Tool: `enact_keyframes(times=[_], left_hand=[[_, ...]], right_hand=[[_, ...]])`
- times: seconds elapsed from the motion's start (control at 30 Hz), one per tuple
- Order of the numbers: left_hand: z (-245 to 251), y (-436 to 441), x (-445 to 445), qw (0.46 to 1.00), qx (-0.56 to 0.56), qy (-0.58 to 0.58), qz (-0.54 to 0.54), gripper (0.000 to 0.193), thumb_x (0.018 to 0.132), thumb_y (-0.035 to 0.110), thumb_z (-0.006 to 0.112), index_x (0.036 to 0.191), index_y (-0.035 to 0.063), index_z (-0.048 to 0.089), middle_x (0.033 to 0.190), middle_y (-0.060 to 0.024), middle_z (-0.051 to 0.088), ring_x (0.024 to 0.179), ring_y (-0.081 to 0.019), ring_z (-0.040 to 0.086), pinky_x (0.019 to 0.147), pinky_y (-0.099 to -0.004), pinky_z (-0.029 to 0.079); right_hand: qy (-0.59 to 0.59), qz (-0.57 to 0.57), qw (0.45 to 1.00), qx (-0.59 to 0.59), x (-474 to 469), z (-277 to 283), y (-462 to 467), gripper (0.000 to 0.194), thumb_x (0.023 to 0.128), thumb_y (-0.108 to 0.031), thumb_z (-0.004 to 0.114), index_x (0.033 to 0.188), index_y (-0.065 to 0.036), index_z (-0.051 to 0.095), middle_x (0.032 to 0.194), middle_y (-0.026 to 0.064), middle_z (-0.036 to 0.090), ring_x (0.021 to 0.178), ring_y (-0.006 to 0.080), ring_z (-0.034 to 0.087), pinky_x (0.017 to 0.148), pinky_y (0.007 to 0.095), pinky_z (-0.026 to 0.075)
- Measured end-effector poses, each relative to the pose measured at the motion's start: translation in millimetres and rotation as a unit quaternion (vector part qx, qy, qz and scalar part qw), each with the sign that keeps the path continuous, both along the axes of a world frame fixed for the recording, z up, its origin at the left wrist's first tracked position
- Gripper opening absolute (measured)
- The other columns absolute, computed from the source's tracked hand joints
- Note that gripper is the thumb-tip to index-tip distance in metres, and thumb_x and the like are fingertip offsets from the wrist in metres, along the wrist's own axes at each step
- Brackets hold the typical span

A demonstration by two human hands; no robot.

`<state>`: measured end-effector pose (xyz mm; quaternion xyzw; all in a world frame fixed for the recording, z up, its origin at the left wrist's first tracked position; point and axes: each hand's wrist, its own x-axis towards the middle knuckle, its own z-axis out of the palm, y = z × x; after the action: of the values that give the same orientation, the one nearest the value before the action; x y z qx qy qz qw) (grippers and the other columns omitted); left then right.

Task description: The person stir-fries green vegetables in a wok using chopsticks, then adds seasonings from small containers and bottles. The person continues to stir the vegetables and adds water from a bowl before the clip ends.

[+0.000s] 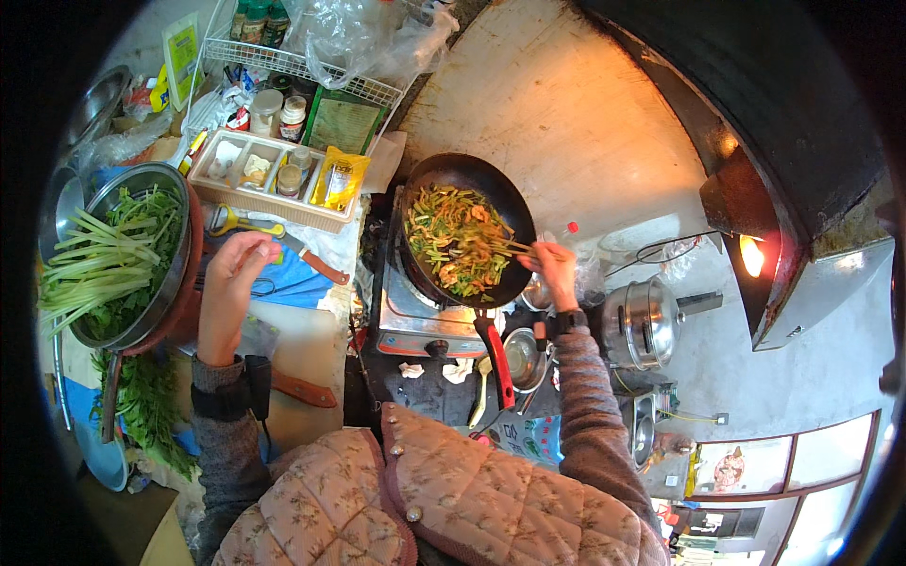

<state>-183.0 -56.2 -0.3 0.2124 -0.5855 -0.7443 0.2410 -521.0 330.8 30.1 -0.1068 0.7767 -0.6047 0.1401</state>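
Note:
My right hand (554, 267) grips a pair of wooden chopsticks (515, 247), their tips blurred among the food in a dark frying pan (520, 212). The pan holds chopped green stalks with orange-brown pieces (460, 240). It sits on a portable gas stove (403, 325), its red and black handle (497, 364) pointing towards me. My left hand (237, 272) is raised at the left, fingers bent, with nothing seen in it. Near it lie a yellow peeler (244, 223) and a knife with a wooden handle (325, 267).
At far left a pan (185, 283) holds leafy green stalks (106, 262). A divided seasoning box (269, 205) stands below a wire rack (304, 60). Right of the stove are a metal bowl (522, 359) and a steel steamer pot (640, 324). A range hood (814, 297) hangs at upper right.

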Motion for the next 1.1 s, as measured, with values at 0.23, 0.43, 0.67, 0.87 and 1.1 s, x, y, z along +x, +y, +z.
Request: enact_keyframes(times=[0.23, 0.43, 0.67, 0.87, 1.1], left_hand=[[-6, 0, -2, 0.999, -0.009, 0.011, -0.028, 0.023, 0.094, 0.016, 0.054, 0.11, -0.0002, 0.057, 0.102, -0.0089, 0.064, 0.097, -0.0159, 0.06, 0.087, -0.0266, 0.044], [-7, -2, 4, 1.0, -0.005, 0.005, -0.021, 0.023, 0.093, 0.016, 0.056, 0.109, -0.0012, 0.058, 0.101, -0.0101, 0.065, 0.096, -0.0167, 0.061, 0.088, -0.028, 0.045], [-7, 0, 0, 0.999, 0.031, 0.008, 0.002, 0.022, 0.093, 0.014, 0.056, 0.107, -0.0031, 0.058, 0.1, -0.0111, 0.065, 0.094, -0.0169, 0.062, 0.088, -0.0286, 0.046], [-7, -1, 3, 0.999, 0.012, 0.02, -0.024, 0.021, 0.093, 0.013, 0.056, 0.106, -0.0027, 0.058, 0.099, -0.0101, 0.065, 0.094, -0.0162, 0.061, 0.087, -0.0277, 0.046], [-9, 0, 2, 1.0, 0.006, -0.009, -0.018, 0.022, 0.093, 0.016, 0.055, 0.108, -0.0008, 0.058, 0.1, -0.009, 0.065, 0.095, -0.0155, 0.061, 0.086, -0.027, 0.045]], right_hand=[[0.02, 0.09, 0.996, -0.011, 22, -14, -65, 0.022, 0.092, -0.011, 0.058, 0.101, 0.009, 0.06, 0.093, 0.0163, 0.066, 0.08, 0.0275, 0.069, 0.072, 0.0347, 0.059], [0.012, -0.009, 0.999, 0.045, 22, -3, -35, 0.021, 0.092, -0.009, 0.057, 0.1, 0.01, 0.06, 0.091, 0.0171, 0.066, 0.075, 0.0271, 0.069, 0.07, 0.0336, 0.059], [0.088, 0.014, 0.994, 0.066, -4, 10, 5, 0.019, 0.09, -0.01, 0.06, 0.095, 0.008, 0.064, 0.087, 0.0126, 0.066, 0.075, 0.0203, 0.067, 0.069, 0.0294, 0.058], [0.065, 0.136, 0.981, 0.12, 8, -2, -30, 0.018, 0.089, -0.011, 0.062, 0.096, 0.006, 0.063, 0.085, 0.0081, 0.066, 0.075, 0.0155, 0.066, 0.069, 0.0267, 0.055], [0.15, 0.202, 0.958, 0.136, 29, 12, -58, 0.02, 0.089, -0.012, 0.063, 0.096, 0.007, 0.063, 0.085, 0.0087, 0.066, 0.074, 0.0137, 0.065, 0.067, 0.0259, 0.052]])
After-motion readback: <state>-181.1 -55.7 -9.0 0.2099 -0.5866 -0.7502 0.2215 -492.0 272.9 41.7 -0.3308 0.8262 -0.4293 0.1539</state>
